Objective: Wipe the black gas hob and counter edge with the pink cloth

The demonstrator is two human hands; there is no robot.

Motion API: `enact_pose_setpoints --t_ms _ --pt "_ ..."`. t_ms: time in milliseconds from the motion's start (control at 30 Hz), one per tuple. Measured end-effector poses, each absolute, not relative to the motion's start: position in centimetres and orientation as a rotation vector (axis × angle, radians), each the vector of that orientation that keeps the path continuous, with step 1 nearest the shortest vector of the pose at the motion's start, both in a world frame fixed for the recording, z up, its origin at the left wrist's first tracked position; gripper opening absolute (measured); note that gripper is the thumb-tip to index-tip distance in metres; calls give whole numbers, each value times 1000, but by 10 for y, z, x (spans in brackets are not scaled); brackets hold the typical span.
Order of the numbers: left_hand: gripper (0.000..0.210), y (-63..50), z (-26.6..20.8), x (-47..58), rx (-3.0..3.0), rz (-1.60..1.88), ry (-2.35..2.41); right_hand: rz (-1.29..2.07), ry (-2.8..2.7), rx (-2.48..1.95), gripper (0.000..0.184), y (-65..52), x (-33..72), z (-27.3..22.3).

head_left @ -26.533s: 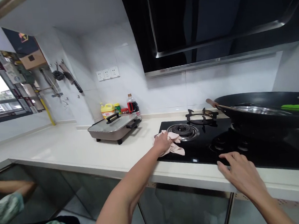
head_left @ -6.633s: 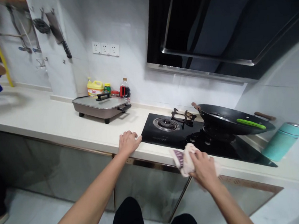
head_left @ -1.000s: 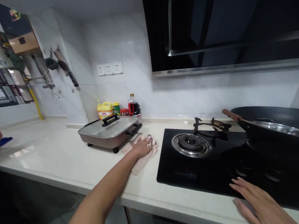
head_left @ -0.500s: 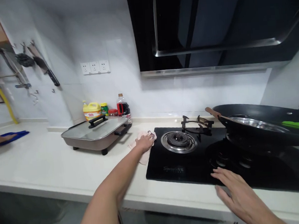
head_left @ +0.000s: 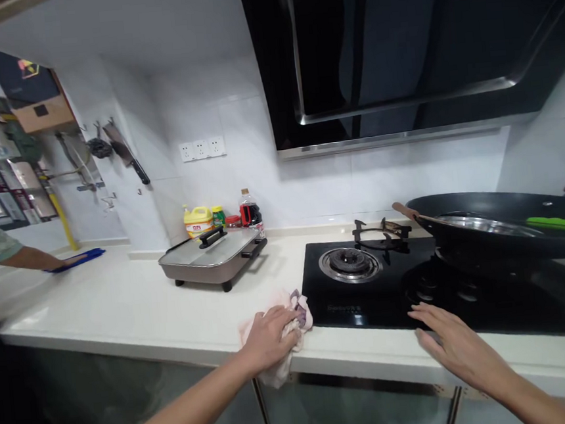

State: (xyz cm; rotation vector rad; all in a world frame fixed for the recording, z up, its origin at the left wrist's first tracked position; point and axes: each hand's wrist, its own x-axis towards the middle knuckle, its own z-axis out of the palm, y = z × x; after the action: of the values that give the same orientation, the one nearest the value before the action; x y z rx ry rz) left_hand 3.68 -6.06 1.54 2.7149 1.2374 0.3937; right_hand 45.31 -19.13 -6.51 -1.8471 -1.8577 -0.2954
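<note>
My left hand [head_left: 270, 337] presses a crumpled pale pink cloth [head_left: 299, 316] onto the white countertop [head_left: 193, 319], at the front left corner of the black gas stove [head_left: 370, 310]. Part of the cloth hangs over the counter's front edge. My right hand [head_left: 455, 342] holds nothing; its fingers are stretched out at the stove's front edge, near the knobs [head_left: 466, 291]. A ringed burner [head_left: 350, 263] lies in the stove's left part, with a black pan support [head_left: 383, 235] standing behind it.
A large black wok [head_left: 493, 246] with wooden handles rests on the stove's right side. Left of the stove stands a lidded electric pan [head_left: 208, 271], with a yellow jug [head_left: 198, 220] and a sauce bottle [head_left: 249, 208] behind it. Another person's hand [head_left: 72, 260] touches a blue cloth [head_left: 91, 255].
My left hand has drawn the pink cloth along the stove's left side toward the counter's front edge. My right hand stays nearly in place. The view has turned left.
</note>
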Motion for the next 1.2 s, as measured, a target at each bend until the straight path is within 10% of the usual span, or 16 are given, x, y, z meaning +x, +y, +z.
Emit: enact_pose_setpoints --t_ms 533,1200 --pt "41 -68 13 75 2909 405 829 -252 -1830 -1848 49 -197 446 -56" --pt "59 152 39 218 2685 212 1411 -248 -1894 -1880 45 -205 442 -44"
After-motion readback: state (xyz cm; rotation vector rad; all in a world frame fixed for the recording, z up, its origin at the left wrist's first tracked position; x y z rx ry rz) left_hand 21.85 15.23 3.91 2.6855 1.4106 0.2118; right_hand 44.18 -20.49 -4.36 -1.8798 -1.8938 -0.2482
